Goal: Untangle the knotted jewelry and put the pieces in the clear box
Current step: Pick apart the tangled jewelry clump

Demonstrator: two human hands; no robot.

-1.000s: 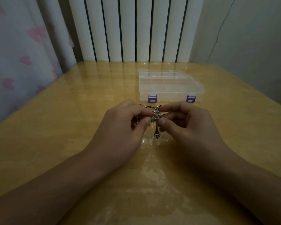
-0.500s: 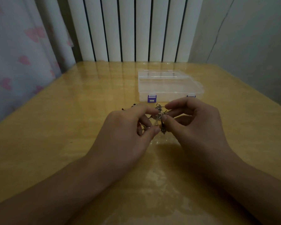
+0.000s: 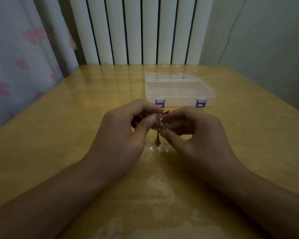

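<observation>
A small tangle of dark metal jewelry [image 3: 161, 124] hangs between both hands just above the wooden table [image 3: 76, 118]. A pendant [image 3: 157, 141] dangles down from the knot. My left hand [image 3: 126, 133] pinches the tangle's left side between thumb and curled fingers. From the right, my right hand [image 3: 195, 131] pinches it with thumb and forefinger. Most of the chains are hidden inside the fingers. The clear box [image 3: 179, 89] with two purple latches lies shut on the table just behind the hands.
A white ribbed radiator [image 3: 136, 30] stands behind the table's far edge. A curtain with pink hearts [image 3: 16, 57] hangs at the left, and a plain wall is at the right. Glossy patches mark the tabletop near me.
Both hands have kept pinching the tangle and shifted it slightly. The pendant now hangs lower and in plain sight below the fingers, and the right purple latch shows again.
</observation>
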